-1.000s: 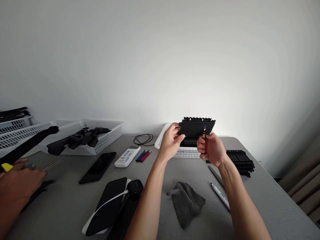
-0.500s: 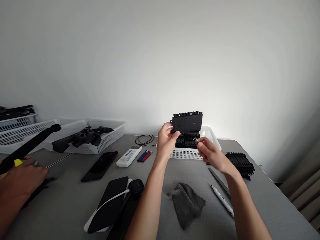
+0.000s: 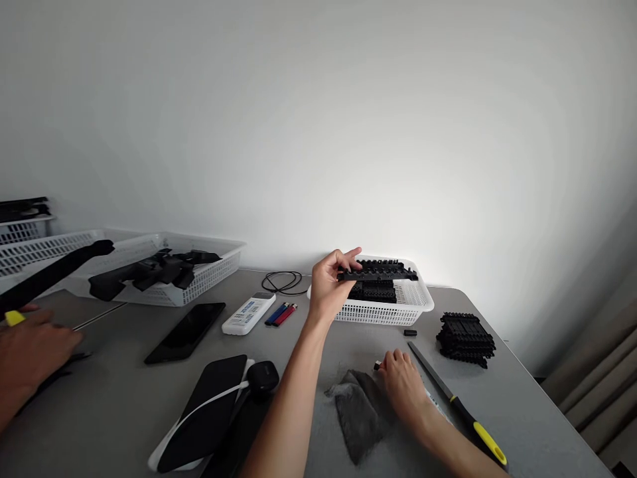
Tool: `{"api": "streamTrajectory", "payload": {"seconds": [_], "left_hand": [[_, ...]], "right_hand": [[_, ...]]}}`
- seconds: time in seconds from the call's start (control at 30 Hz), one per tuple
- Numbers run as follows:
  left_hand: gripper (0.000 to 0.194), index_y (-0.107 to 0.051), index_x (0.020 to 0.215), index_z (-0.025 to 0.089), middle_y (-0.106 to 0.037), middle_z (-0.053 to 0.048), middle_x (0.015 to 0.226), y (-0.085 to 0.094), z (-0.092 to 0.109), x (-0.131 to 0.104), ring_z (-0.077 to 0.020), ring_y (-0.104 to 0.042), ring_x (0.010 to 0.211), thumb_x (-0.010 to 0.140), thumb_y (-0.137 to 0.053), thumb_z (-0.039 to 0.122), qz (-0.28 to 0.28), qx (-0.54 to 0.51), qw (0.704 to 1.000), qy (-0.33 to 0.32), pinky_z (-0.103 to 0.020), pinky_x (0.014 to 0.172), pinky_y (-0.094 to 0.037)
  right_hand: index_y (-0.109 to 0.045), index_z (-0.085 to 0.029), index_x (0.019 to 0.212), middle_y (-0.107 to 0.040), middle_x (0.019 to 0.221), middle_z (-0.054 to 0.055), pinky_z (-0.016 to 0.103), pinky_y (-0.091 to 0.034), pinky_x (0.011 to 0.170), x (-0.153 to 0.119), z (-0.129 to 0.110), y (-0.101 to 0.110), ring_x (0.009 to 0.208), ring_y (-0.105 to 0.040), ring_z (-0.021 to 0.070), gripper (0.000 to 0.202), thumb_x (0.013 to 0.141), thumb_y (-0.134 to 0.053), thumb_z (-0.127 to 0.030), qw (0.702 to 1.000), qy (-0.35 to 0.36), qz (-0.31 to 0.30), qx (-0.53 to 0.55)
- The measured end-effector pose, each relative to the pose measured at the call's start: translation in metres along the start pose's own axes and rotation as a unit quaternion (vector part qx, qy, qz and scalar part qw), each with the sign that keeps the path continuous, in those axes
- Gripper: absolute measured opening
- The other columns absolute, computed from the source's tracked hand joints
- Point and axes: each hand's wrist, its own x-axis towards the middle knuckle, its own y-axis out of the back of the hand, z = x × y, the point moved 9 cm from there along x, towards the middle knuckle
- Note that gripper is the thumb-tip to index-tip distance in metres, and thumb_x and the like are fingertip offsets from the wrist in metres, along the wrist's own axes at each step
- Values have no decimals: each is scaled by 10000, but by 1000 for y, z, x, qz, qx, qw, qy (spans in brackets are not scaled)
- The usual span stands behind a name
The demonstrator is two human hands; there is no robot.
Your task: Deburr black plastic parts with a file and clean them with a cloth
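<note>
Holding toothed black plastic plate (image 3: 381, 273) in left hand (image 3: 328, 284), above white plastic basket (image 3: 371, 313) of black parts (image 3: 374, 292). Can't tell right hand's (image 3: 402, 380) grip.

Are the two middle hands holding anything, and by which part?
The left hand holds a black toothed plate by its left end. The right hand partly hides a small object; whether it grips that cannot be told.

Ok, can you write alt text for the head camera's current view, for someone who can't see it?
A person's left hand holds a black toothed part above a white basket containing black pieces. The right hand is low over a gray table, beside a crumpled gray cloth.
</note>
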Motion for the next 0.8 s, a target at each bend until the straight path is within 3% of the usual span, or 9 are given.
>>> {"api": "streamTrajectory", "payload": {"seconds": [0.2,0.33,0.4,0.47,0.53,0.6,0.67,0.73,0.8], "left_hand": [[234,-460,619,223,-685,6,779,-7,12,-2,-261,-643,1142,673,-608,50,-39,5,997,-66,-462,1026,-443],[234,-444,594,228,-700,-5,786,-8,18,-4,-272,-639,1143,681,-593,70,-43,11,996,-82,-486,1022,-445],[244,-432,583,232,-711,-15,802,-11,21,-5,-280,-628,1162,691,-582,74,-53,10,995,-89,-496,1021,-444],[249,-429,579,236,-722,-25,836,-15,24,-8,-283,-617,1183,702,-570,72,-68,12,993,-96,-501,1020,-444],[252,-431,579,240,-730,-38,869,-19,24,-10,-288,-601,1205,708,-575,78,-88,25,991,-93,-510,1020,-444],[256,-435,572,241,-737,-52,923,-23,23,-11,-293,-584,1227,713,-589,91,-105,43,990,-87,-521,1033,-437],[241,-464,572,233,-719,-63,1091,-24,24,-12,-288,-539,1283,715,-607,103,-111,60,988,-91,-514,1072,-407],[156,-549,642,223,-612,-53,1331,-22,24,-11,-277,-484,1338,727,-637,127,-102,55,990,-87,-479,1104,-383],[111,-643,866,244,-500,-43,1463,-20,17,-8,-264,-503,1320,769,-666,193,-99,23,994,-40,-436,1073,-423]], "right_hand": [[-671,-175,968,-673,1017,118,360,-486,790,-4,7,-13,971,-642,287,159,927,-517,-170,1000,5,1,20],[-675,-167,1046,-685,986,133,385,-495,825,3,12,17,961,-649,286,242,945,-487,-283,982,7,15,188],[-633,-171,1156,-690,939,116,376,-522,764,11,7,48,875,-661,258,400,962,-443,-465,924,38,-16,381],[-608,-160,1182,-683,939,124,363,-543,698,19,2,91,854,-662,248,579,940,-365,-627,815,56,-38,575],[-604,-183,1167,-678,942,119,328,-533,593,25,1,133,803,-650,235,625,903,-358,-694,728,55,-33,683],[-584,-219,1202,-670,940,86,279,-488,490,27,-3,163,715,-618,200,546,870,-492,-643,690,66,-29,720],[-573,-237,1210,-652,892,38,247,-463,481,27,-4,178,650,-576,156,506,790,-684,-495,675,72,-1,734],[-575,-234,1186,-604,781,-12,230,-460,527,28,-1,179,628,-543,126,532,718,-778,-383,664,69,37,743],[-574,-232,1149,-519,667,-56,221,-448,555,29,3,176,607,-511,111,517,705,-799,-371,659,64,69,746]]}}
